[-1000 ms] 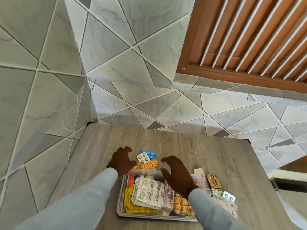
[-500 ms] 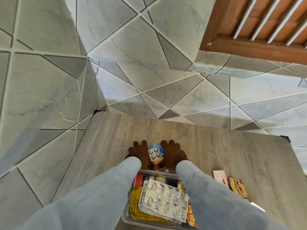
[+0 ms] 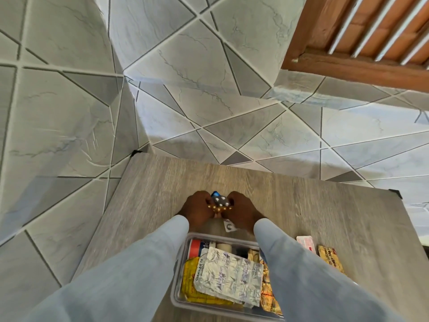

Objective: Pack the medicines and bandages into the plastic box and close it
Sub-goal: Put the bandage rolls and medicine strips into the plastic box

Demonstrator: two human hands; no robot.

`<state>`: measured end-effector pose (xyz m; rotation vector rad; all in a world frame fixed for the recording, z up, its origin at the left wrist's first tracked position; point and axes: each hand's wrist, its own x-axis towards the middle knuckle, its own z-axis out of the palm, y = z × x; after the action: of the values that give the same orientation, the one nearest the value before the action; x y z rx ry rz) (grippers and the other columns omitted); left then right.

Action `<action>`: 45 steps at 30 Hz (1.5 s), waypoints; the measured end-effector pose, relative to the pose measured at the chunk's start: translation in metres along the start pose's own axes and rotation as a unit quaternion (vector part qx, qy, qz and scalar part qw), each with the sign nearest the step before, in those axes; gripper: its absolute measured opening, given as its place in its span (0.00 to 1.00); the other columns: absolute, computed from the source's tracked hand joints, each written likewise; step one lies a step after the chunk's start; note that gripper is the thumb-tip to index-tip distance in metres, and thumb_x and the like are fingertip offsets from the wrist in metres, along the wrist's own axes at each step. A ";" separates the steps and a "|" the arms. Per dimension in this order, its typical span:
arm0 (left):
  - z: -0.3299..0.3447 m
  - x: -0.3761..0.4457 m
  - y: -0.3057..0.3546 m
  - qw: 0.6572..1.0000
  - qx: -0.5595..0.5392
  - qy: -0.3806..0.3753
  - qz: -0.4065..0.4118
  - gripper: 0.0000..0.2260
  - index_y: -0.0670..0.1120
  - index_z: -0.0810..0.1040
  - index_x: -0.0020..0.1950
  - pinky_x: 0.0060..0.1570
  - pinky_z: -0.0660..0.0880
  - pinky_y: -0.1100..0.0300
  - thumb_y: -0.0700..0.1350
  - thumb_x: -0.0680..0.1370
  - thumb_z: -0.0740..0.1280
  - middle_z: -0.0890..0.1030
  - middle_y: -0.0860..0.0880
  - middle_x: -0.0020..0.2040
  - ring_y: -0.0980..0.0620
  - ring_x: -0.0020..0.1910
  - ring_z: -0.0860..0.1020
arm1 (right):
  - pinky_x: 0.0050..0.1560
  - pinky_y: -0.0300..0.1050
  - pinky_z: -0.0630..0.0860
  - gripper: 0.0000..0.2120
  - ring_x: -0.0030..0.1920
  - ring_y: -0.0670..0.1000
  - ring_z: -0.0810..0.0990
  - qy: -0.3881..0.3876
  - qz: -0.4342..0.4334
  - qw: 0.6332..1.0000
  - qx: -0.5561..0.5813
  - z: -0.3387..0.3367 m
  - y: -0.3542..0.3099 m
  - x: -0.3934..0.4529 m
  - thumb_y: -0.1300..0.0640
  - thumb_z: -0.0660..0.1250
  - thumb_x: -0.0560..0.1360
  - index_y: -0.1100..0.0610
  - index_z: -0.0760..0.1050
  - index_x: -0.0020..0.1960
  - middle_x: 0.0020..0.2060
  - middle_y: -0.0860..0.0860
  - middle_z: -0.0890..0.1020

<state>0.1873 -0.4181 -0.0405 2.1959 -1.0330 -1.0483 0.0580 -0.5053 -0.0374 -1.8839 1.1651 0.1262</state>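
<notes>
Since a second ago the two hands have closed together beyond the plastic box [image 3: 183, 249] — the left hand [image 3: 197, 211] and right hand [image 3: 241, 211] now clasp a small stack of blister packs [image 3: 220, 204] between them, above the desk [image 3: 151, 196]. Both sleeves [image 3: 130, 275] hide the box's sides. Inside lies a yellow strip reading "Clavix-AS 75" [image 3: 197, 273] under a silver blister sheet [image 3: 229, 275]. Two sachets [image 3: 325, 254] lie towards the desk's right edge.

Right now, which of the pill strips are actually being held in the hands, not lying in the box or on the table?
The small bunch of blister strips, grey, blue and orange, pinched between the left hand and right hand beyond the plastic box.
</notes>
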 end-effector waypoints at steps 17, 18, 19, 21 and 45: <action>0.043 -0.121 0.073 0.981 -0.104 -0.117 0.114 0.20 0.47 0.78 0.56 0.44 0.75 0.59 0.39 0.66 0.75 0.79 0.47 0.49 0.49 0.47 0.78 | 0.25 0.42 0.72 0.10 0.28 0.48 0.77 0.113 0.020 0.980 0.161 -0.041 0.051 -0.201 0.58 0.77 0.68 0.55 0.77 0.45 0.31 0.51 0.81; 0.053 -0.127 0.076 0.981 -0.094 -0.118 0.118 0.19 0.47 0.78 0.56 0.44 0.75 0.60 0.39 0.66 0.74 0.79 0.47 0.51 0.49 0.48 0.78 | 0.26 0.44 0.74 0.09 0.29 0.49 0.78 0.139 0.039 0.973 0.178 -0.034 0.058 -0.213 0.59 0.76 0.68 0.55 0.77 0.44 0.31 0.52 0.82; 0.062 -0.131 0.077 0.982 -0.084 -0.118 0.119 0.19 0.48 0.78 0.57 0.46 0.75 0.60 0.39 0.67 0.73 0.79 0.46 0.54 0.49 0.50 0.78 | 0.30 0.49 0.76 0.10 0.32 0.51 0.80 0.160 0.054 0.966 0.198 -0.027 0.065 -0.219 0.59 0.76 0.68 0.56 0.78 0.46 0.34 0.55 0.83; 0.077 -0.136 0.085 0.984 -0.043 -0.116 0.126 0.21 0.48 0.76 0.61 0.54 0.75 0.59 0.39 0.69 0.72 0.78 0.46 0.60 0.48 0.57 0.77 | 0.39 0.55 0.81 0.12 0.38 0.54 0.83 0.206 0.075 0.953 0.209 -0.017 0.076 -0.229 0.57 0.76 0.68 0.58 0.78 0.49 0.40 0.59 0.85; 0.158 -0.147 0.143 0.937 0.286 0.073 0.186 0.15 0.51 0.71 0.65 0.64 0.67 0.56 0.44 0.79 0.60 0.74 0.49 0.64 0.48 0.63 0.71 | 0.64 0.41 0.67 0.16 0.61 0.51 0.73 0.211 -0.002 0.977 -0.013 -0.092 0.218 -0.239 0.52 0.67 0.75 0.52 0.73 0.63 0.59 0.50 0.76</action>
<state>-0.0613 -0.4023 0.0294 2.3143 -1.7639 -0.4348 -0.2717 -0.4466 -0.0013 -1.9929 1.4439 -0.2768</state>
